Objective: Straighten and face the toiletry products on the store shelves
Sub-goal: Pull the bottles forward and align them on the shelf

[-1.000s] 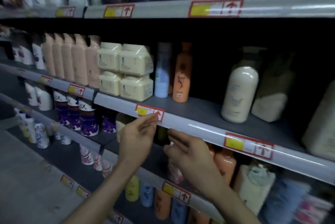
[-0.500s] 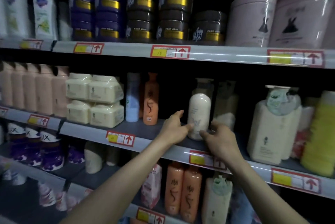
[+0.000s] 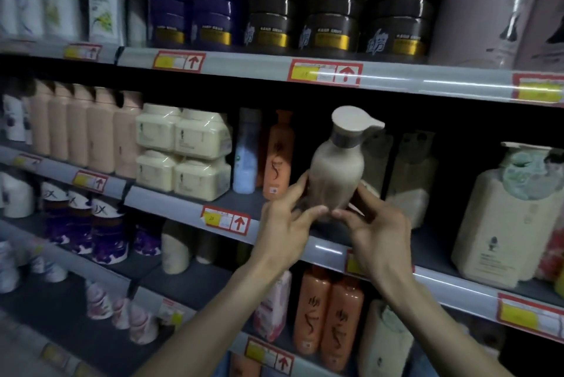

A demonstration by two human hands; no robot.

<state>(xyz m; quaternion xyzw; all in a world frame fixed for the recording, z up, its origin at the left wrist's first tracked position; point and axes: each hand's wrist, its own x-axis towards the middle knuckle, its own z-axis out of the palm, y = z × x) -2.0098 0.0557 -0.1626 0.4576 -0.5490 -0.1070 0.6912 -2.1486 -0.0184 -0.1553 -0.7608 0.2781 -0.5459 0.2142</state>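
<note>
A shop's toiletry aisle, dimly lit. Grey shelves (image 3: 183,202) run in tiers, each front edge carrying red-and-yellow price tags (image 3: 325,73) with arrows pointing up. Above the fingers (image 3: 311,212) stand stacked dark jars (image 3: 331,32); left of them sit rows of identical peach bottles (image 3: 76,129) and cream packs (image 3: 183,151); below them, orange bottles (image 3: 329,312).

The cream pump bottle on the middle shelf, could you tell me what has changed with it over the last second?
Both hands, left hand and right hand, rose from the shelf edge and grasped the cream pump bottle, lifting it. The neighbouring orange bottle stayed put.
</note>
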